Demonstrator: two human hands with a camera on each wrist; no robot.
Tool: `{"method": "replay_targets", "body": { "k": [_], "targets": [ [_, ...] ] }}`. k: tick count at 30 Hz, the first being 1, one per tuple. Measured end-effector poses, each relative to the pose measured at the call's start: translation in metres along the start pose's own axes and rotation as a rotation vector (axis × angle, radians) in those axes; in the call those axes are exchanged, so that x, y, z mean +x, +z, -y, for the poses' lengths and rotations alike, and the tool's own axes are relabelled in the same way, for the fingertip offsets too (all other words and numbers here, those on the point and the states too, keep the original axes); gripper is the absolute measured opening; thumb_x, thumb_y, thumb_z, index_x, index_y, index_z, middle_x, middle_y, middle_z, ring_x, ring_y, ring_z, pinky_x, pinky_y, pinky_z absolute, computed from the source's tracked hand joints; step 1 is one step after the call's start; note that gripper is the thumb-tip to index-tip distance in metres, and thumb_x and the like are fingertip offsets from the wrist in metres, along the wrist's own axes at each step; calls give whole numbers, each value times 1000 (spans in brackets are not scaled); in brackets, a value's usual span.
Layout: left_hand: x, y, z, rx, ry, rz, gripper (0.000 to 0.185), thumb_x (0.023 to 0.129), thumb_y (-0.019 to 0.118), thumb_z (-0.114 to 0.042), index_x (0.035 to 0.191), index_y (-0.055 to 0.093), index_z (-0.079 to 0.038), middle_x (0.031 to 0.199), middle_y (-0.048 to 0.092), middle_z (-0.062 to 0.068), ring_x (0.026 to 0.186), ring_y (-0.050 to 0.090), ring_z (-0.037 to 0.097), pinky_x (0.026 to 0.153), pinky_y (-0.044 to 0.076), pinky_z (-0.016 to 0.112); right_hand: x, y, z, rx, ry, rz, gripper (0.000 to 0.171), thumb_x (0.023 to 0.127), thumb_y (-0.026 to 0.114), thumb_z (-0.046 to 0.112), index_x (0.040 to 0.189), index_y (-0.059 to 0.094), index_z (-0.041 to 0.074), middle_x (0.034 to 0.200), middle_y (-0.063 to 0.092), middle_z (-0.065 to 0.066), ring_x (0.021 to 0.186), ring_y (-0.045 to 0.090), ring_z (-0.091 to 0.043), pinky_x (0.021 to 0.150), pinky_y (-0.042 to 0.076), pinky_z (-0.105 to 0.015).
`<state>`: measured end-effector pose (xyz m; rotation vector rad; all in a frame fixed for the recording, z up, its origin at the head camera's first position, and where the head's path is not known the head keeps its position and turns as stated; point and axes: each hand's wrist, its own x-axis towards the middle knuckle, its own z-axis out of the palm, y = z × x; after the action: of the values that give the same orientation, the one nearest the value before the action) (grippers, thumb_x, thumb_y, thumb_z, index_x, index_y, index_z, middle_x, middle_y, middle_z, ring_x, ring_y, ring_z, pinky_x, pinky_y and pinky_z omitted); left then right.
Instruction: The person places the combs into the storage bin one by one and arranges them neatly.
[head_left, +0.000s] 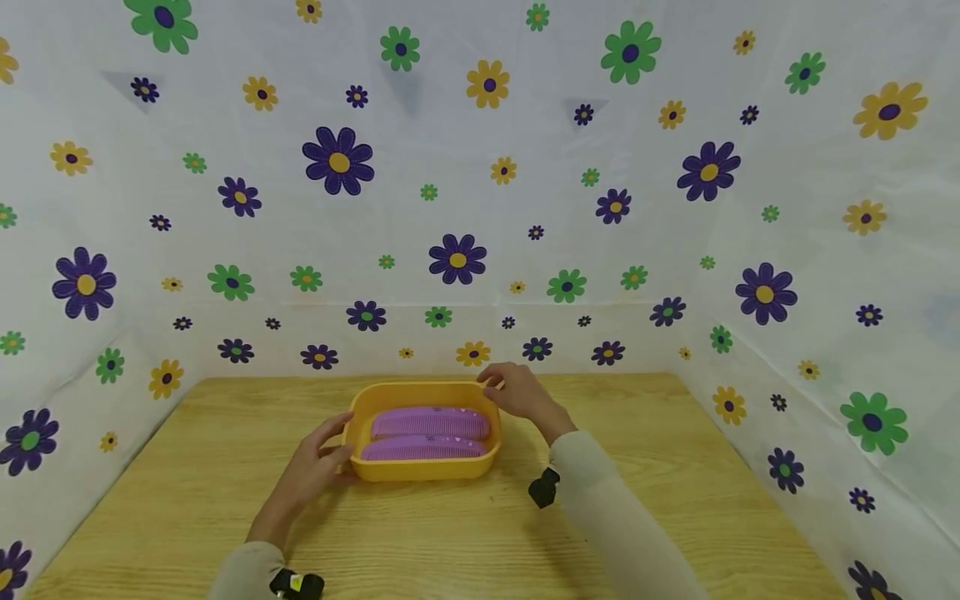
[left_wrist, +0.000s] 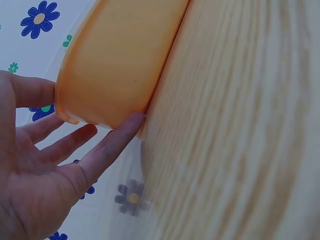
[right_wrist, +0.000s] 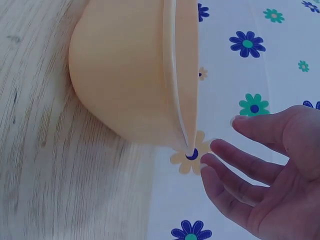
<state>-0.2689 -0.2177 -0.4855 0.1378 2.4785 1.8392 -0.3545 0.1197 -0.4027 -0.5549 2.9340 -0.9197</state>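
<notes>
A yellow plastic basin [head_left: 420, 471] stands on the wooden table with two purple combs in it, a rear comb [head_left: 431, 423] and a front comb [head_left: 423, 448], lying lengthwise side by side. My left hand [head_left: 311, 467] is at the basin's left end. In the left wrist view one fingertip meets the rim while another finger [left_wrist: 115, 145] reaches the base of the wall; the fingers are spread and fairly straight. My right hand [head_left: 517, 390] hovers at the back right corner, fingers loosely bent. The right wrist view has its fingertips just off the rim, with nothing between them.
The wooden table [head_left: 420, 542] extends around the basin. A white sheet with printed flowers [head_left: 450, 208] rises behind the table and along both sides. Each wrist carries a dark strapped device, such as the right wrist device [head_left: 543, 488].
</notes>
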Motion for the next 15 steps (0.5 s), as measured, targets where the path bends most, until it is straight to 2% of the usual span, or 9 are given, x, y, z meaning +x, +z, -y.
{"method": "replay_targets", "body": {
  "k": [8, 15],
  "targets": [
    [-2, -3, -2, -9, 19, -1, 64, 104, 50, -4, 163, 26, -11, 159, 34, 31, 133, 53, 53, 82, 66, 46, -16, -12, -17, -44, 25, -29, 24, 100, 64, 12, 122, 71, 6, 117, 74, -17, 105, 69, -31, 91, 62, -46],
    [0, -3, -2, 22, 19, 11, 65, 104, 53, -6, 163, 25, -9, 158, 35, 32, 132, 54, 52, 81, 67, 45, -30, -17, -35, -82, 73, -65, 25, 100, 64, 15, 123, 70, 7, 118, 73, -17, 103, 70, -32, 91, 61, -48]
  ]
}}
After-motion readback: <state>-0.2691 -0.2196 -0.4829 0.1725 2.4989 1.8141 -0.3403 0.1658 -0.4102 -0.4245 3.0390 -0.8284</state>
